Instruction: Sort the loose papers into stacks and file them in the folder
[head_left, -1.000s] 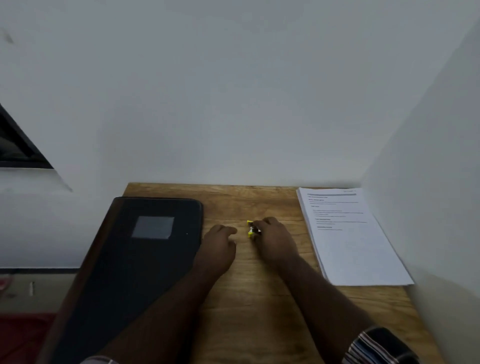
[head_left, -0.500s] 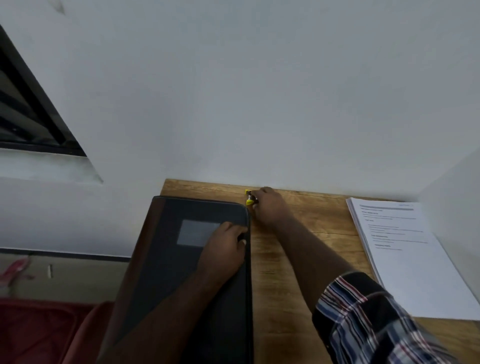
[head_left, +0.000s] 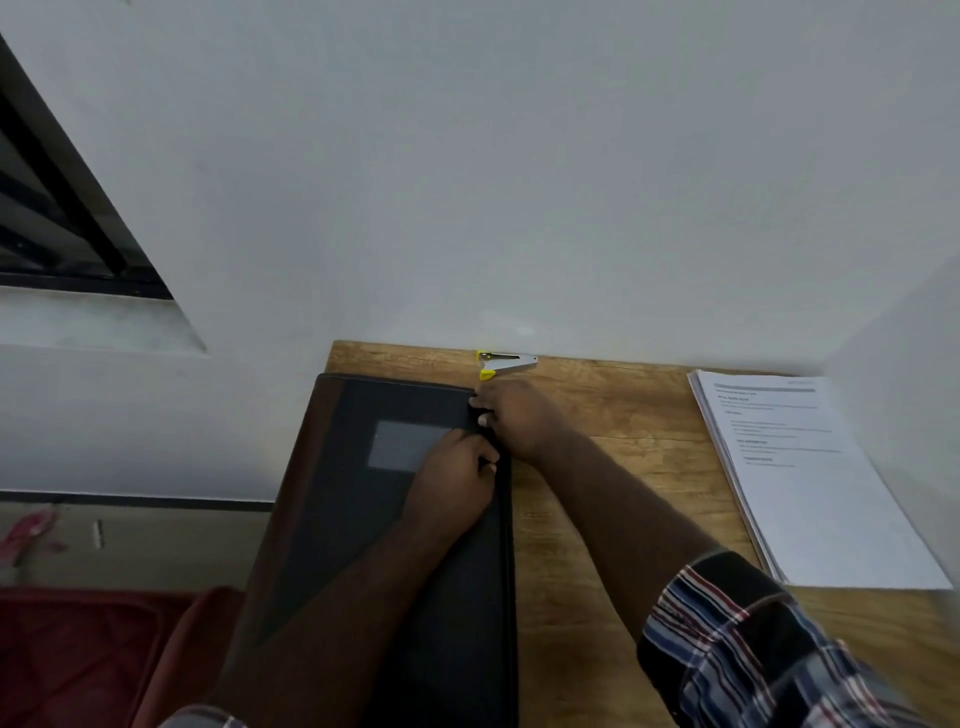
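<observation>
A closed black folder (head_left: 363, 519) with a grey label lies on the left part of the wooden desk (head_left: 613, 493). My left hand (head_left: 452, 480) lies on its cover, fingers curled over the right edge. My right hand (head_left: 514, 418) grips the same edge just beyond it, near the far right corner. A stack of printed white papers (head_left: 810, 483) lies at the desk's right side, apart from both hands. A small yellow and silver staple remover (head_left: 501, 362) sits alone by the wall, just past my right hand.
White walls close the desk at the back and right. A dark window (head_left: 57, 208) is at the upper left. Red fabric (head_left: 104, 654) lies below the desk's left side. Bare wood shows between the folder and the papers.
My right hand let go of the staple remover by the wall and moved back onto the folder's right edge. My left hand slid to that edge too. The view shifted slightly left.
</observation>
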